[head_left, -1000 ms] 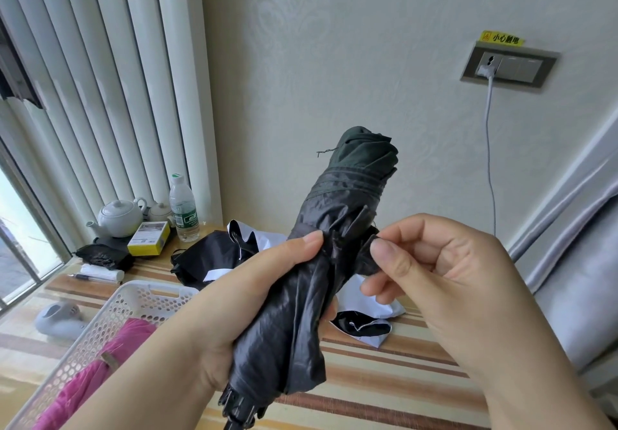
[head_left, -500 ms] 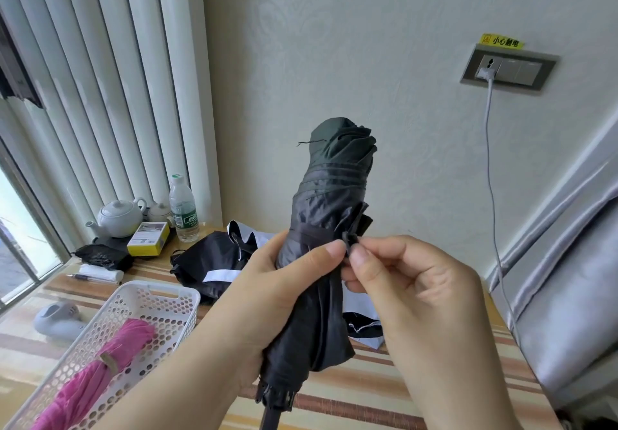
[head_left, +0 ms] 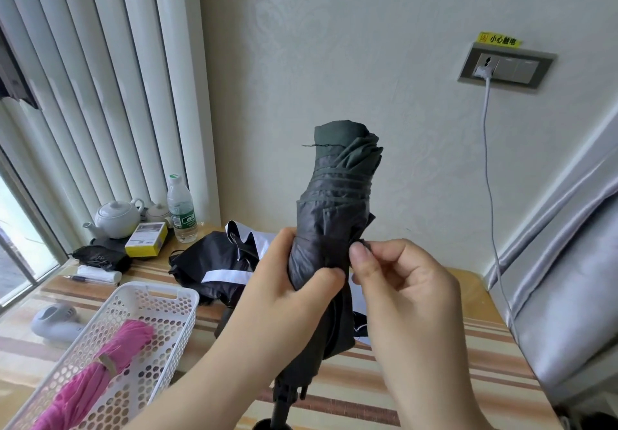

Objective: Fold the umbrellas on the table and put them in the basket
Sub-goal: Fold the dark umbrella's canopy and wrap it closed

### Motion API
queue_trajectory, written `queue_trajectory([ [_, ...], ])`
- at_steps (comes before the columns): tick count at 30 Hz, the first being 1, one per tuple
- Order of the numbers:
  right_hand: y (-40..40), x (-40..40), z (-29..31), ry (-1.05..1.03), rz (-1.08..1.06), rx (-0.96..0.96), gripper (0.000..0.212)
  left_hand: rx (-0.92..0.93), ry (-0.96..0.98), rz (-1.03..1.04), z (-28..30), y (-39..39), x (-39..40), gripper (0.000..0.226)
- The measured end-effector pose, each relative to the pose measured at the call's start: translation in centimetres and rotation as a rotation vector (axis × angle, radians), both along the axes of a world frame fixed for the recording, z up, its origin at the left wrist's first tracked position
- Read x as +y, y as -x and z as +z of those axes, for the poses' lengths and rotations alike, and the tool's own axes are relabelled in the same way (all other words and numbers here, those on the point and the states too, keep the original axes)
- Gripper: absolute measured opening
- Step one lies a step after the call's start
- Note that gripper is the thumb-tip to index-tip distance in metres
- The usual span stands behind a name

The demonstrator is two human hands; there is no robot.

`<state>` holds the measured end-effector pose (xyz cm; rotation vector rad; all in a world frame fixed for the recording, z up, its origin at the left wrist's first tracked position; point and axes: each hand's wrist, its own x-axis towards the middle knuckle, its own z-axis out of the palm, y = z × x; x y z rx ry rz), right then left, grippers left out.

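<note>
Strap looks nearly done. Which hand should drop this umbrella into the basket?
Left: it grips the dark umbrella, and the basket lies on its side. Right only pinches the strap.

Rolled dark umbrella [head_left: 334, 228] upright above table [head_left: 485, 346]; pink one [head_left: 97, 372] folded in white basket [head_left: 157, 299].

Three umbrellas show: a dark rolled umbrella [head_left: 334, 228] at centre, a pink umbrella [head_left: 100, 372] at 8 o'clock, and a black-and-white umbrella [head_left: 214, 262] lying behind. There is one white basket [head_left: 157, 299], two teapots at 10 o'clock, a large teapot [head_left: 117, 217] and a small teapot [head_left: 158, 212], one water bottle [head_left: 181, 208], one yellow box [head_left: 146, 239], and two hands, the left hand [head_left: 284, 299] and the right hand [head_left: 401, 289].
</note>
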<state>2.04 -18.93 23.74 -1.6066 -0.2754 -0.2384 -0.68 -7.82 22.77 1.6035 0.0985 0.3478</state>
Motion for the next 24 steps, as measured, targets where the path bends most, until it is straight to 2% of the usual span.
queue_trajectory([
  [5,-0.1,-0.1,0.0,-0.057,0.071,0.035,0.013,0.111,0.197,-0.119,0.1,-0.1,0.5,0.029],
  [7,-0.3,-0.4,0.2,-0.054,0.125,0.057,0.014,0.124,0.250,-0.142,0.2,-0.1,0.7,0.025],
  [13,-1.3,-1.6,0.2,0.091,0.138,0.034,0.041,0.118,0.345,-0.147,0.5,-0.3,1.1,0.019],
  [15,-1.2,-1.3,0.3,0.151,0.132,-0.028,0.037,0.103,0.332,-0.159,0.2,-0.4,1.2,0.022],
  [18,-1.2,-0.6,0.4,0.284,0.052,-0.161,0.021,0.089,0.327,-0.180,-0.3,-0.6,1.0,0.024],
  [20,-1.6,-0.4,0.1,0.342,0.002,-0.235,0.019,0.100,0.345,-0.198,-0.5,-0.7,1.0,0.023],
  [22,-1.9,-0.2,0.0,0.324,0.018,-0.204,0.020,0.107,0.352,-0.220,-0.7,-1.0,1.1,0.019],
  [24,-2.1,-0.2,0.1,0.258,0.097,-0.094,0.022,0.122,0.344,-0.230,-1.1,-1.4,1.5,0.020],
])
